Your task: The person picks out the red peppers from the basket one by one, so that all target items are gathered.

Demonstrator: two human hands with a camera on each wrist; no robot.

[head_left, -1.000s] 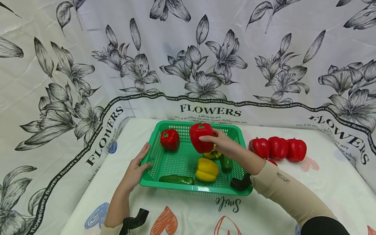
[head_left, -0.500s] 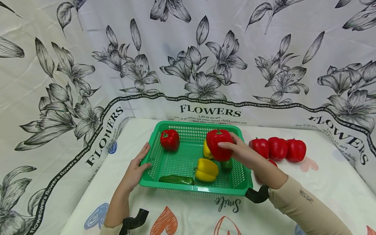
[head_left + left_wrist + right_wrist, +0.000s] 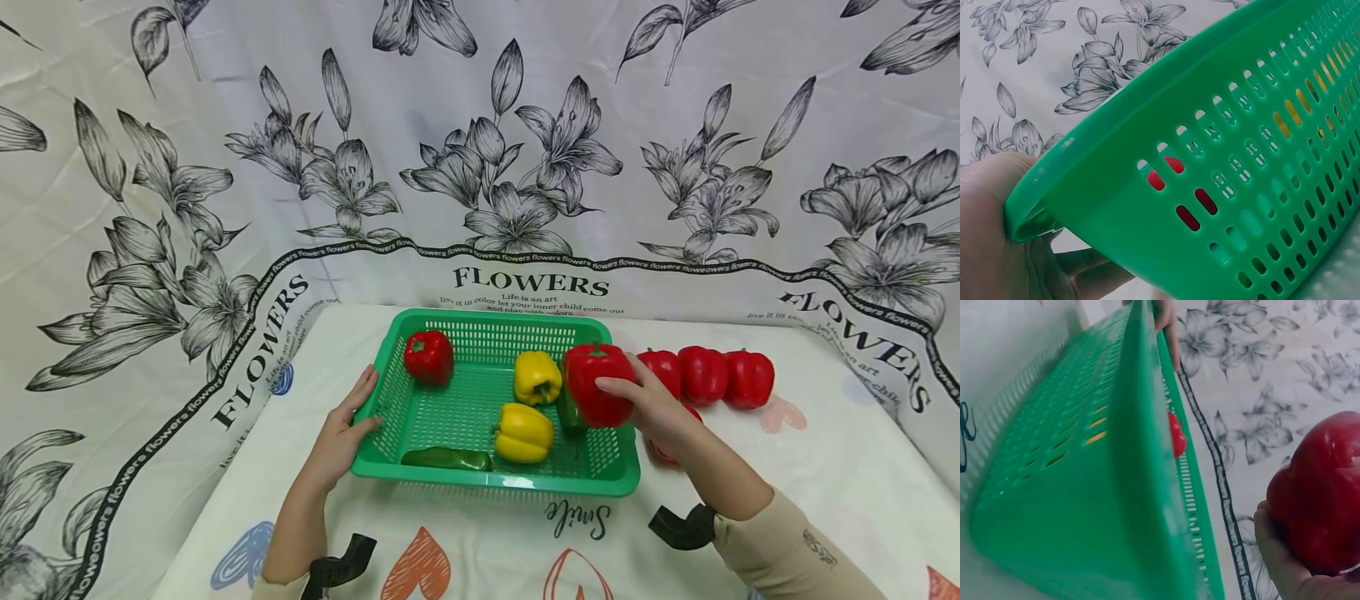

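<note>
My right hand [image 3: 660, 410] grips a red bell pepper [image 3: 597, 385] over the right side of a green plastic basket [image 3: 450, 478]. The right wrist view shows this pepper [image 3: 1325, 497] above the rim, thumb and fingers around its lower part. My left hand [image 3: 343, 433] holds the basket's left rim; in the left wrist view that hand [image 3: 991, 219] wraps the rim's corner, with fingers beneath. Inside the basket lie another red bell pepper [image 3: 429, 358] at the back left, two yellow bell peppers [image 3: 523, 433], a long green chili pepper [image 3: 447, 458] and a partly hidden green pepper [image 3: 570, 414].
Right of the basket, several red bell peppers [image 3: 703, 375] stand in a row on the white printed tablecloth [image 3: 480, 550]. One more red pepper [image 3: 666, 455] sits nearer, mostly hidden behind my right hand. A flower-print curtain [image 3: 480, 167] hangs behind the table.
My right hand has carried the red bell pepper rightward and nearer across the basket, uncovering the back yellow pepper. My left hand stays on the rim.
</note>
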